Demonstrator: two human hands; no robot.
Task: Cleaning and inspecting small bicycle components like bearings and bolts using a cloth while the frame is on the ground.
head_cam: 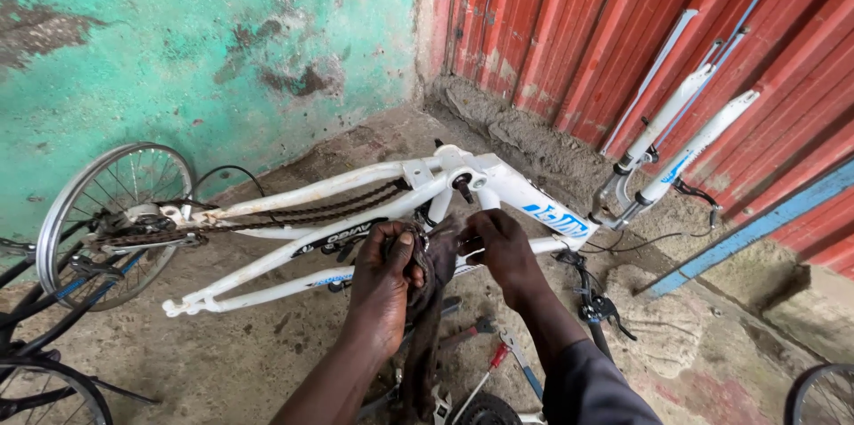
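A white bicycle frame lies upside down on the concrete ground, its chain draped along the rear stays. My left hand grips a dark rag wrapped around a small metal part just below the frame's bottom bracket. My right hand is closed on the other end of the same rag and part. The rag hangs down between my forearms. What the rag covers is mostly hidden.
A white suspension fork leans on the red corrugated wall. A spoked wheel stands at left by the green wall. Spanners and a red-handled screwdriver lie on the ground near my arms. A brake lever with cables sits to the right.
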